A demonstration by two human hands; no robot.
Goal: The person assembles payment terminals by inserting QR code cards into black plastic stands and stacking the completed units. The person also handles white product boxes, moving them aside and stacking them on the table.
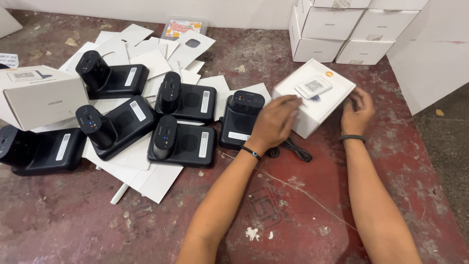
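- While both forearms reach up from the bottom edge, the left hand and right hand sit on either side of a small white box lying on the floor.
- Left fingers are spread loosely and pressed against the box's near-left edge, a bit motion-blurred; right fingers are curled around its right corner. So the box sits between the two hands, gripped from both sides, closed lid up with a white label on top.
- Just under the box and left hand there's a coiled black cable on the floor.
- Touching distance left of the left hand stands a black device, and further left are more black devices of the same kind, six in all, lying on a mess of white card inserts.
- Far left is a bigger white carton, closed, can't see inside.
- Up at the back right, stacked white boxes, all shut.
- Floor is worn red-brown concrete with scuffs, paint flecks and bits of debris, and a pale wall runs along the top.
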